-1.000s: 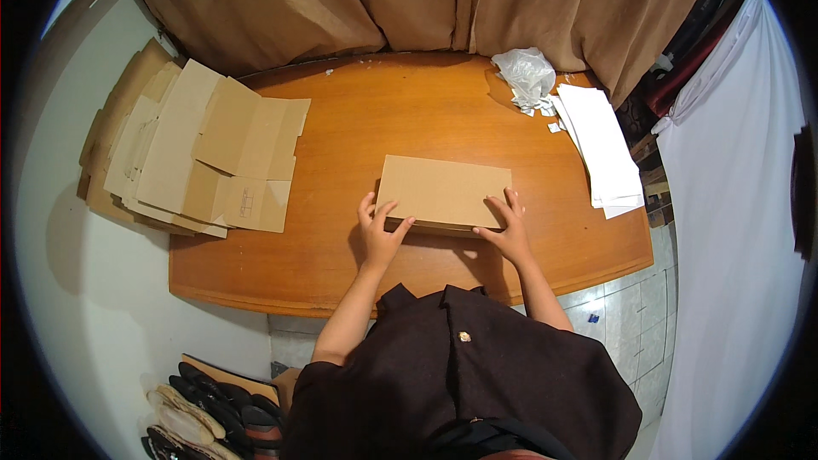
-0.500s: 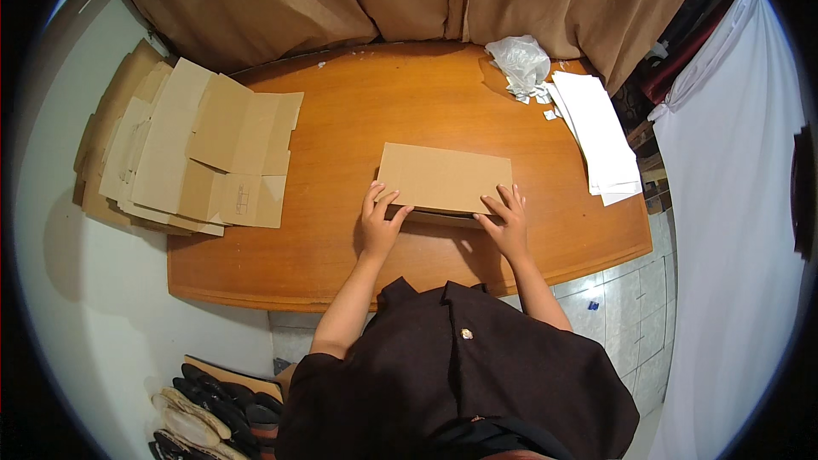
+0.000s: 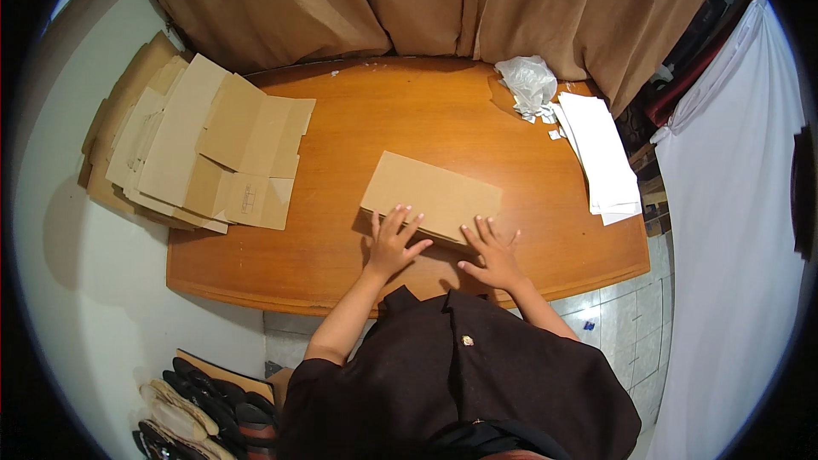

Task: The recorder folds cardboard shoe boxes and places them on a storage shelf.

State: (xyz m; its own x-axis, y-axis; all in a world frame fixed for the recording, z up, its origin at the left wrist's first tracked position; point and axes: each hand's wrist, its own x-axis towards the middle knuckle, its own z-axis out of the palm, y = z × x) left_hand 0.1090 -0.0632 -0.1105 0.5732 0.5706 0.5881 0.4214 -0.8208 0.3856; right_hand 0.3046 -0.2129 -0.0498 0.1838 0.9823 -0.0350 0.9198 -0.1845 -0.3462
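A closed brown cardboard box (image 3: 434,193) lies on the wooden table, turned at a slant with its right end nearer me. At its near left edge is my left hand (image 3: 393,243), fingers spread, the tips resting on the lid. My right hand (image 3: 494,257) touches the near right corner with its fingers apart. Neither hand wraps round the box. The box's underside and most of its near side are hidden.
Flattened cardboard boxes (image 3: 204,145) are piled at the table's left, against the wall. Toward the right lie white paper sheets (image 3: 599,153), with a crumpled plastic bag (image 3: 528,85) and paper scraps behind them. Brown curtains (image 3: 341,8) hang along the far edge. Shoes (image 3: 204,409) stand at lower left.
The box has turned clockwise, its right end coming nearer to me. Its lid front now sits down, with the dark gap gone. Both hands have moved nearer and their fingers have spread.
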